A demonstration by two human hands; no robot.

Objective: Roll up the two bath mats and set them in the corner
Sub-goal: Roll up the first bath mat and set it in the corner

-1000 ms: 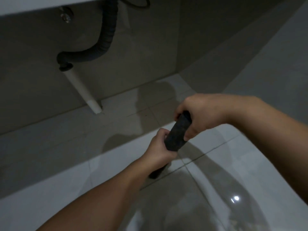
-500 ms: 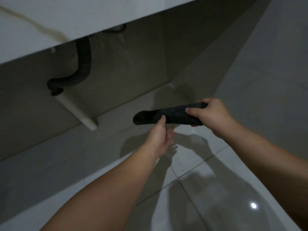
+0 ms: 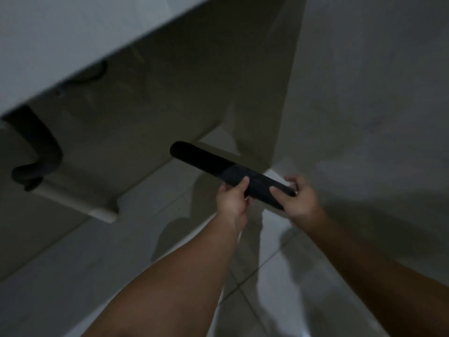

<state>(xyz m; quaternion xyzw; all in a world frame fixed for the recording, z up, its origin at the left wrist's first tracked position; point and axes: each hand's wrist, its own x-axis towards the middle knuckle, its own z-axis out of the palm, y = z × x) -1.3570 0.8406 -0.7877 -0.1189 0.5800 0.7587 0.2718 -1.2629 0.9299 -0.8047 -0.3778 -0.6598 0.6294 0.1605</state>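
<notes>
- The glossy pale tiled floor (image 3: 279, 276) meets grey walls at the corner ahead.
- A dark corrugated drain hose (image 3: 41, 156) hangs left.
- My dark rolled bath mat (image 3: 218, 167) is held above the floor, pointing towards the corner.
- My left hand (image 3: 230, 203) and right hand (image 3: 300, 200) both grip the mat's near end.

Glossy tiled floor (image 3: 145, 251), white pipe (image 3: 80, 203) on it

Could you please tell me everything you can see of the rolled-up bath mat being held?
The rolled bath mat is a dark, nearly black, tight roll of fabric-like material. It slants in mid-air, far end up-left, near end down-right, above the pale tiled floor near the wall corner. The left hand grips its middle; the right hand wraps its near end.
</notes>
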